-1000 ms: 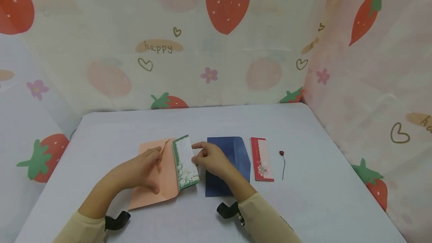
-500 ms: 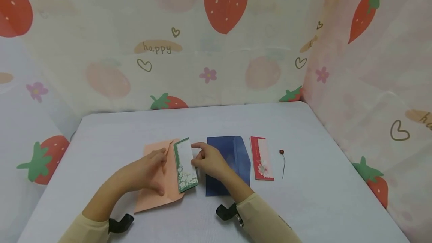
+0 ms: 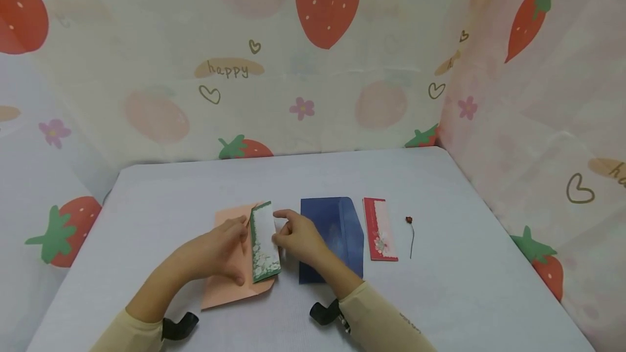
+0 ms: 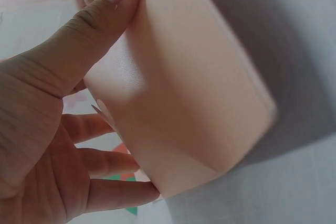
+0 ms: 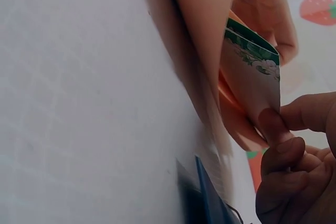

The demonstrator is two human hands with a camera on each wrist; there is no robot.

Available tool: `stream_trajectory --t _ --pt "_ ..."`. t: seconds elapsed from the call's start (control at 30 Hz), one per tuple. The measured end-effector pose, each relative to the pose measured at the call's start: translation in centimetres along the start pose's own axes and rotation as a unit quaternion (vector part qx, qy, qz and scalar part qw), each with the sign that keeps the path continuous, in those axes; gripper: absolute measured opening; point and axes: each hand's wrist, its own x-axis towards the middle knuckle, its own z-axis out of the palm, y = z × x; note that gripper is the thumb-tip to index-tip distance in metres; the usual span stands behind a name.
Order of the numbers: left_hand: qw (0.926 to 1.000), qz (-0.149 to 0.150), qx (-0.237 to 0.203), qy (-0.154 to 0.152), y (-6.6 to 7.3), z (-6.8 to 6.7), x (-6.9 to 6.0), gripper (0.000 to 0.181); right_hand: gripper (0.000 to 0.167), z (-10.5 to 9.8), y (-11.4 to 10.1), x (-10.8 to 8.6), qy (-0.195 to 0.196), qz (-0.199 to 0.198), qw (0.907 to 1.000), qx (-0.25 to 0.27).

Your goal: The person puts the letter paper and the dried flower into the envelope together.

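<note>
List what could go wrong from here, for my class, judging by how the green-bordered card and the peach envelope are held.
The green-bordered card may bend or slip: the right grip pinches it only near one long edge.

The peach envelope could crease, since the left grip holds it between thumb and fingers.

The blue envelope might be nudged, as the right forearm crosses over it.

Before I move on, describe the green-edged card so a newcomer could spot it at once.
On the white table, find the peach envelope in the left hand, left of the blue envelope. At the peach one's right side, the right hand pinches a narrow card, white with pale flowers toward the near end. Its green border sets it apart from the red card farther right.
</note>
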Motion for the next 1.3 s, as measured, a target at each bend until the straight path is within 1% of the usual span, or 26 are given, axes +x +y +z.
stream_trajectory --t 0.1,0.3,0.53,0.7,0.9,1.3 --pt "1.0 0.005 0.002 0.004 0.2 0.1 0.1 0.074 0.055 0.3 -0.1 -0.1 0.002 0.0 1.0 0.001" --pt "1.0 -0.006 0.007 0.001 0.4 0.3 0.1 0.077 0.056 0.9 -0.2 -0.3 0.013 0.016 0.9997 -0.011" --pt "0.9998 -0.016 0.008 0.006 0.4 0.2 0.0 0.076 0.059 1.3 -0.7 -0.7 0.005 0.048 0.9988 -0.006" --pt "0.9999 -0.008 0.009 0.009 0.5 0.3 -0.1 0.075 0.059 1.7 -0.8 -0.8 0.001 0.062 0.9981 -0.003" --pt "0.9999 -0.001 0.008 0.013 0.5 0.3 -0.1 0.076 0.061 2.0 -0.8 -0.8 -0.015 0.062 0.998 0.001" --pt "0.9998 -0.007 0.004 0.017 0.4 0.5 0.0 0.078 0.062 2.5 -0.7 -0.9 -0.053 0.046 0.9973 0.024"
